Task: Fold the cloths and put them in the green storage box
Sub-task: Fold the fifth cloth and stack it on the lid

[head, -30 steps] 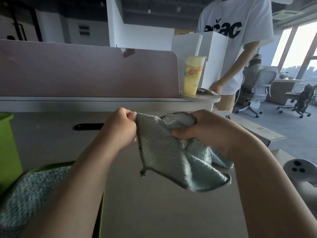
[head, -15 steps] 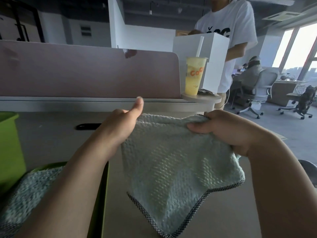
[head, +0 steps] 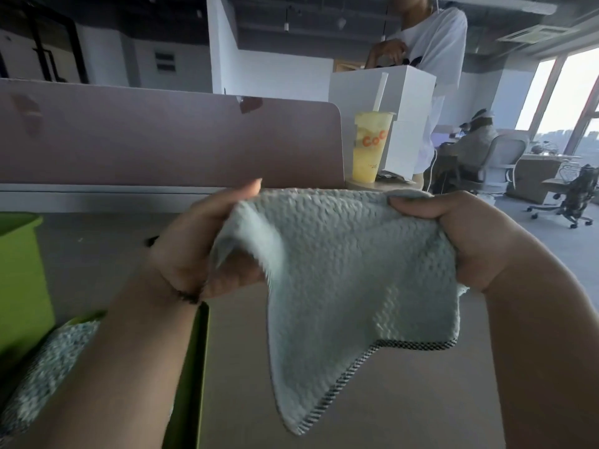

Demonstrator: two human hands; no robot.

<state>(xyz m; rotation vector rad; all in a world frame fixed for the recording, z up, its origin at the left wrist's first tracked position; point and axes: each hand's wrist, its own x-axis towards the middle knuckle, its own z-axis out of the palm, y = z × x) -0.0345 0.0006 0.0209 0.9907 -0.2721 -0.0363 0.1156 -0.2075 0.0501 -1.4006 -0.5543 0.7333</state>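
— How are the hands set?
— Both grip the pale cloth (head: 353, 273), which hangs between them above the surface (head: 389, 403). The left hand (head: 201, 251) curls round its upper left edge, thumb raised. The right hand (head: 466, 241) pinches the upper right corner.
— And the green storage box (head: 198, 377)?
— Under the left wrist, with a second cloth (head: 55, 361) inside.

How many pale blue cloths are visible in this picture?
2. One cloth hangs above the desk, gripped by the left hand and right hand. A second cloth lies in the green storage box at lower left, partly behind the forearm; more may be hidden beneath.
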